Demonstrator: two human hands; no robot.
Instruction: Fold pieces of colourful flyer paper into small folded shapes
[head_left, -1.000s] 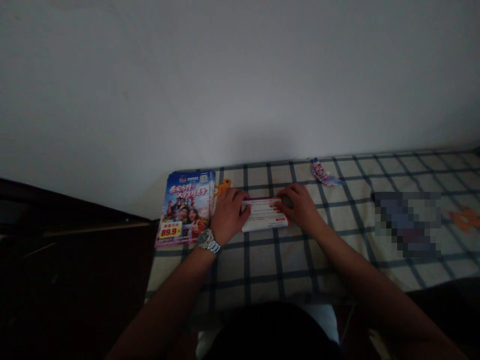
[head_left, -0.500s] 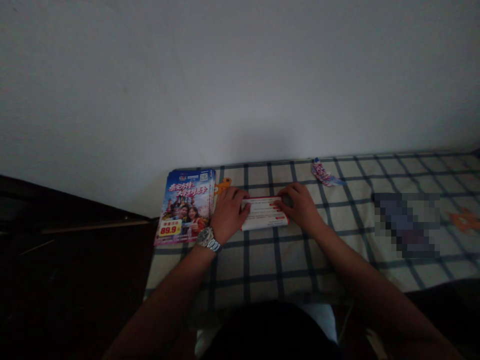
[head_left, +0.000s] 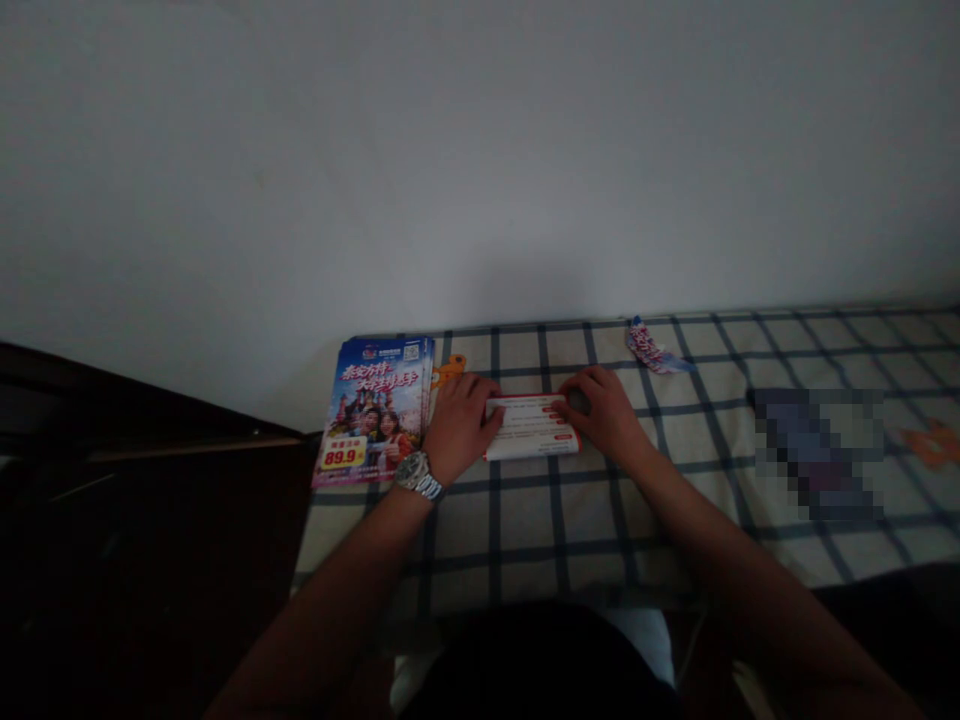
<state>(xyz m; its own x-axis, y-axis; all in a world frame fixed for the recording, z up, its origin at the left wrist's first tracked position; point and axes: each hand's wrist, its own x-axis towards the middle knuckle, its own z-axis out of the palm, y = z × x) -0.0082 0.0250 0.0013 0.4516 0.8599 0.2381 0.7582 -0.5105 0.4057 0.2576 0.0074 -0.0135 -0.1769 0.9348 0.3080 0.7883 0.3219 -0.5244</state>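
Note:
A folded leaflet (head_left: 531, 428), white with red marks, lies on the checked cloth (head_left: 600, 510). My left hand (head_left: 459, 425), with a metal watch on its wrist, presses down on the leaflet's left end with bent fingers. On the leaflet's right end rests my right hand (head_left: 606, 412), its fingers curled over the top edge. Just left of my left hand lies a stack of colourful flyers (head_left: 375, 412) marked 89.9.
A crumpled folded paper piece (head_left: 649, 347) lies near the wall at the back. A blurred patch (head_left: 817, 450) covers something on the cloth to the right. A small orange figure (head_left: 448, 371) peeks beside the flyer stack. Dark furniture (head_left: 150, 540) stands at the left.
Both hands stay pressed on the folded leaflet; only the view has shifted slightly.

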